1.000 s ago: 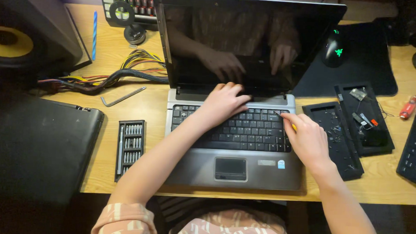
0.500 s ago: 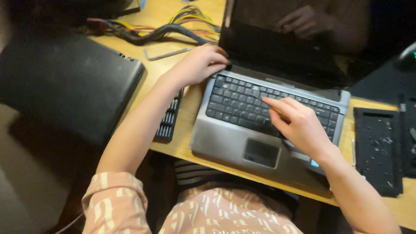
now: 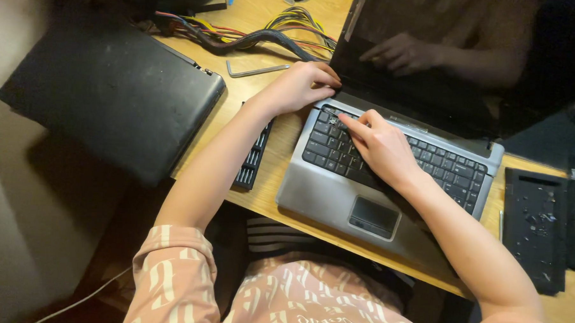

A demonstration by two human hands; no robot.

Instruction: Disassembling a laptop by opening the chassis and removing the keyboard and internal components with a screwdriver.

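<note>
**Both hands at the upper left corner of a laptop keyboard**

An open laptop (image 3: pixel 388 184) sits at centre frame on a wooden surface (image 3: pixel 268 173), its dark screen (image 3: pixel 444 52) tilted back toward the upper right. The left hand (image 3: pixel 300 85) rests at the top left edge of the keyboard (image 3: pixel 389 155), fingers curled loosely against the hinge line; it grasps nothing that can be seen. The right hand (image 3: pixel 380 145) lies across the keys with its index finger stretched to the upper left corner keys; whether it pinches a small tool or part there cannot be told.

Left of the laptop, a bit set (image 3: pixel 252 160) lies partly under the left forearm, and a closed black case (image 3: pixel 111 92) fills the left of the frame. A bent metal key (image 3: pixel 255 70) and a cable bundle (image 3: pixel 253 36) lie above the left hand. A black tray (image 3: pixel 535 227) with small loose parts sits at the right edge.

Judged from this pose, work at the corner goes best with the left hand steadying the chassis, the right fingertip pressing lightly and evenly, and lifting force kept low so that thin key clips do not snap.
</note>
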